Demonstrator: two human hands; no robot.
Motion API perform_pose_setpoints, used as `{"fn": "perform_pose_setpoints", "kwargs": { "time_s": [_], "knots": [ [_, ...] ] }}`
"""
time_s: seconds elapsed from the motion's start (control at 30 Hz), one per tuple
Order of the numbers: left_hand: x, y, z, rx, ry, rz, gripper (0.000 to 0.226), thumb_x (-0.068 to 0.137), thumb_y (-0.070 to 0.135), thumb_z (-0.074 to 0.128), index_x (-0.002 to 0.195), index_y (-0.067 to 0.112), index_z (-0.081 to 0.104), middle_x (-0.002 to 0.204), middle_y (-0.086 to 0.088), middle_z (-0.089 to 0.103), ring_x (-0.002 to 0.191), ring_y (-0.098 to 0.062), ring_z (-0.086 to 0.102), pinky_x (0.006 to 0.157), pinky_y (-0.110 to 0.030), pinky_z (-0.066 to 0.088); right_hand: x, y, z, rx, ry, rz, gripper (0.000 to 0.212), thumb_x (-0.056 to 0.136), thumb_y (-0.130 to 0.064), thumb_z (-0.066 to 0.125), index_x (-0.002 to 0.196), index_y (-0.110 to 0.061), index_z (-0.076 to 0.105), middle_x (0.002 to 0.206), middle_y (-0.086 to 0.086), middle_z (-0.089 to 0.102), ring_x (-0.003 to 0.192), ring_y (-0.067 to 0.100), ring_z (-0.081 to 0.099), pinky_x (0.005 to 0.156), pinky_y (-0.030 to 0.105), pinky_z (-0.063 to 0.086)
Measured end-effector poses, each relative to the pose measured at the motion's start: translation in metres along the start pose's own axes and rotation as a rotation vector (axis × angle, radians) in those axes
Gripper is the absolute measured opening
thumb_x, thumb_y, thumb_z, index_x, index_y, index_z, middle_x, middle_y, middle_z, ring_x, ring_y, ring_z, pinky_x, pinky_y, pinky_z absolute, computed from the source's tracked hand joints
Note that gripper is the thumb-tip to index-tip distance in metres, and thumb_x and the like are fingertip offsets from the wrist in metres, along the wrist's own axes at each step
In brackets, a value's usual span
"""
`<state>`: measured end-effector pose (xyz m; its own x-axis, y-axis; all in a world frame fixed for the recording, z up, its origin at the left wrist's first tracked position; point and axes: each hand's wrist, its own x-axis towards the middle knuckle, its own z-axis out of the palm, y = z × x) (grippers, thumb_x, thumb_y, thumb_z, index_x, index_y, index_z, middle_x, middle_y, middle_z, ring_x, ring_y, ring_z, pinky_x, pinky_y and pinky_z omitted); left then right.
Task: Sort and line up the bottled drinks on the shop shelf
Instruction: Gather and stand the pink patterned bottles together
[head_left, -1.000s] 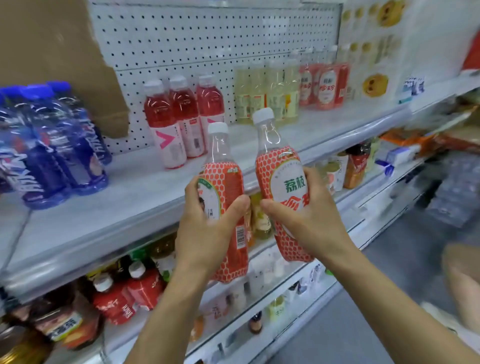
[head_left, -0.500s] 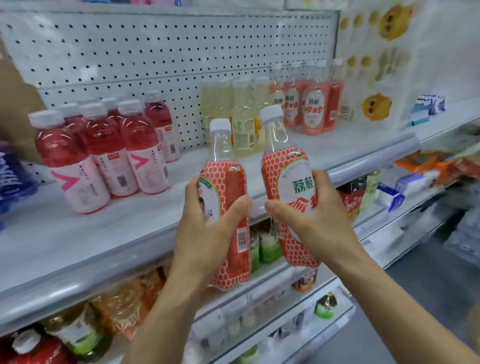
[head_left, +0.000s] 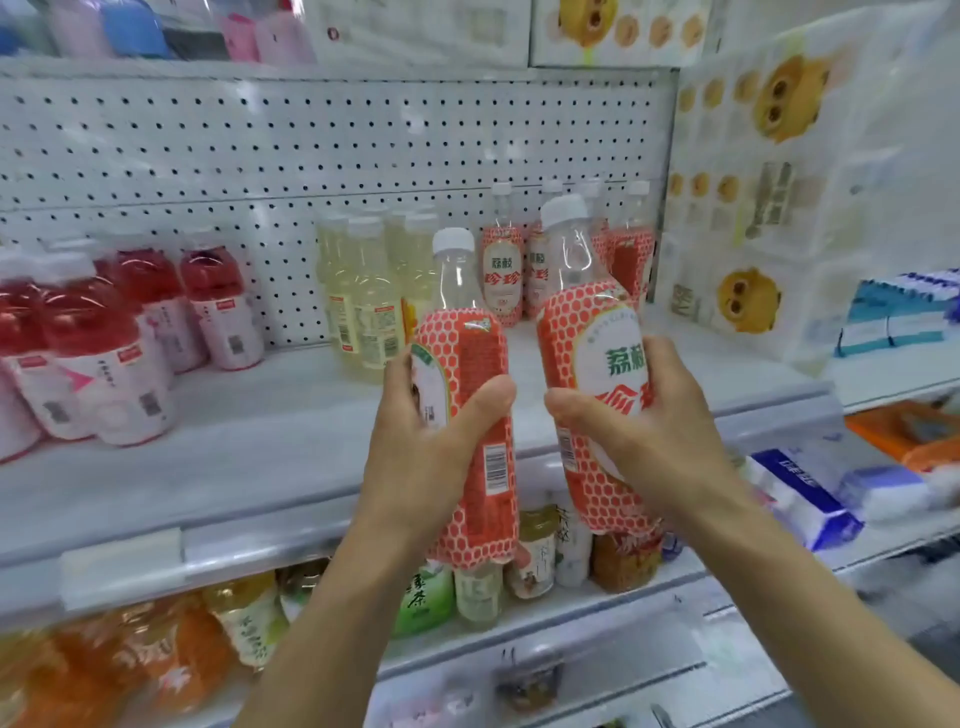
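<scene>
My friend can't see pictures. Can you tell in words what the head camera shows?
The left hand holds one red-labelled bottle and the right hand holds a second red-labelled bottle, both white-capped, in front of a white shop shelf. On it stand matching bottles at the back, with pale yellow drinks and red drinks further left.

Bright, flat, diffuse shop light casts only faint shadows, the lower shelf (head_left: 628, 605) is dimmer, small glints mark the red bottles (head_left: 98, 332), and blur smears both sides while the held bottles (head_left: 467, 348) look sharpest.
</scene>
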<state>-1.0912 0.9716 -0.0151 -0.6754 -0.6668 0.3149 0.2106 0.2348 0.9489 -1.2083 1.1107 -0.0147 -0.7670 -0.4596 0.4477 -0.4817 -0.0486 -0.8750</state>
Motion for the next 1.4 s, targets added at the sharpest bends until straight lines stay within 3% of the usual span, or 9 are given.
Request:
{"fn": "perform_pose_setpoints", "kwargs": {
  "time_s": [0.17, 0.4, 0.5, 0.63, 0.9, 1.03, 1.1, 1.27, 1.4],
  "knots": [
    [0.061, 0.003, 0.057, 0.032, 0.023, -0.001, 0.067, 0.072, 0.06, 0.078, 0.127, 0.034, 0.05, 0.102, 0.014, 0.071, 0.086, -0.002, 0.072, 0.066, -0.023, 0.056, 0.053, 0.021, -0.044, 0.082, 0.042, -0.003, 0.062, 0.067, -0.05, 0.083, 0.118, -0.033, 0.052, 0.098, -0.024, 0.068, 0.084, -0.004, 0.068, 0.058, 0.006, 0.05],
    [0.151, -0.038, 0.107, 0.08, 0.062, 0.029, 0.078, 0.076, 0.039, 0.084, 0.132, 0.034, 0.03, 0.12, 0.011, 0.06, 0.113, -0.013, 0.058, 0.101, -0.045, 0.042, 0.116, 0.074, -0.055, 0.091, 0.075, -0.008, 0.066, 0.067, -0.043, 0.086, 0.118, -0.037, 0.044, 0.102, -0.02, 0.067, 0.09, -0.006, 0.066, 0.059, 0.01, 0.052],
    [0.178, -0.053, 0.116, 0.11, 0.035, 0.03, 0.081, 0.072, 0.039, 0.087, 0.125, 0.037, 0.026, 0.113, 0.018, 0.057, 0.105, -0.004, 0.057, 0.1, -0.044, 0.043, 0.138, 0.099, -0.051, 0.089, 0.093, 0.011, 0.073, 0.068, -0.034, 0.088, 0.122, -0.037, 0.038, 0.106, -0.018, 0.063, 0.091, -0.01, 0.064, 0.058, 0.008, 0.051],
    [0.208, -0.061, 0.128, 0.165, 0.045, -0.001, 0.08, 0.075, 0.033, 0.086, 0.124, 0.036, 0.023, 0.124, 0.006, 0.054, 0.119, -0.02, 0.053, 0.106, -0.052, 0.041, 0.17, 0.117, -0.046, 0.044, 0.111, 0.016, 0.076, 0.071, -0.026, 0.088, 0.124, -0.036, 0.034, 0.106, -0.019, 0.057, 0.089, -0.02, 0.058, 0.055, 0.0, 0.044],
    [0.217, -0.059, 0.133, 0.291, 0.012, -0.063, 0.083, 0.086, 0.031, 0.077, 0.146, 0.021, 0.02, 0.143, -0.005, 0.051, 0.131, -0.028, 0.051, 0.109, -0.055, 0.041, 0.197, 0.126, -0.033, -0.025, 0.097, 0.058, 0.074, 0.075, -0.03, 0.083, 0.122, -0.03, 0.025, 0.108, -0.017, 0.05, 0.09, -0.01, 0.059, 0.056, 0.004, 0.046],
    [0.192, -0.057, 0.12, 0.446, -0.084, -0.093, 0.085, 0.093, 0.027, 0.069, 0.154, 0.026, 0.011, 0.154, -0.004, 0.039, 0.139, -0.027, 0.042, 0.113, -0.055, 0.038, 0.181, 0.126, -0.034, -0.159, 0.045, 0.08, 0.071, 0.085, -0.017, 0.073, 0.139, -0.023, 0.026, 0.138, 0.003, 0.046, 0.127, 0.025, 0.049, 0.1, 0.043, 0.05],
    [0.171, -0.054, 0.113, 0.537, -0.13, -0.076, 0.089, 0.093, 0.029, 0.067, 0.157, 0.031, 0.006, 0.159, -0.001, 0.032, 0.143, -0.025, 0.038, 0.116, -0.051, 0.034, 0.165, 0.12, -0.035, -0.189, -0.018, 0.095, 0.086, 0.086, -0.016, 0.071, 0.151, -0.022, 0.016, 0.146, 0.008, 0.041, 0.134, 0.03, 0.043, 0.108, 0.055, 0.041],
    [0.101, -0.04, 0.091, 0.765, -0.097, 0.03, 0.07, 0.094, 0.045, 0.062, 0.153, 0.03, 0.029, 0.155, 0.003, 0.037, 0.143, -0.017, 0.031, 0.106, -0.027, 0.024, 0.113, 0.096, -0.036, -0.31, -0.153, 0.03, 0.077, 0.091, -0.022, 0.065, 0.153, -0.025, 0.019, 0.153, 0.004, 0.031, 0.141, 0.027, 0.03, 0.117, 0.049, 0.029],
    [0.037, -0.028, 0.068, 0.87, 0.048, 0.107, 0.064, 0.096, 0.049, 0.058, 0.151, 0.024, 0.036, 0.153, 0.002, 0.041, 0.141, -0.015, 0.031, 0.117, -0.032, 0.024, 0.067, 0.072, -0.023, -0.349, -0.259, -0.149, 0.063, 0.098, -0.026, 0.058, 0.154, -0.023, 0.029, 0.158, -0.003, 0.03, 0.145, 0.012, 0.024, 0.116, 0.028, 0.019]
  ]
}}
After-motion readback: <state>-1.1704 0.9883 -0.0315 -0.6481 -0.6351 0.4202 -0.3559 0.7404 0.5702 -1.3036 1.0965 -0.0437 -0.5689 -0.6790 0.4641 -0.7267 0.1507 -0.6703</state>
